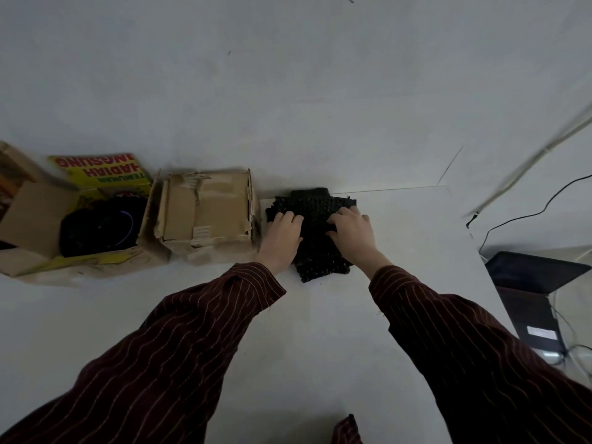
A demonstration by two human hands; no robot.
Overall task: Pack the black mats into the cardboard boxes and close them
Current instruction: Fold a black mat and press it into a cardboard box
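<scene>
A knobbly black mat lies on the white table against the wall, folded or bunched. My left hand rests on its left part, fingers curled onto it. My right hand presses on its right part, fingers bent over the mat. Just left of the mat stands a plain cardboard box with its flaps folded shut. Further left an open cardboard box with a yellow printed flap holds another dark mat.
The white table ends at the right, where its edge runs down past a dark laptop on a lower surface. A black cable hangs along the right wall. The wall stands right behind the boxes.
</scene>
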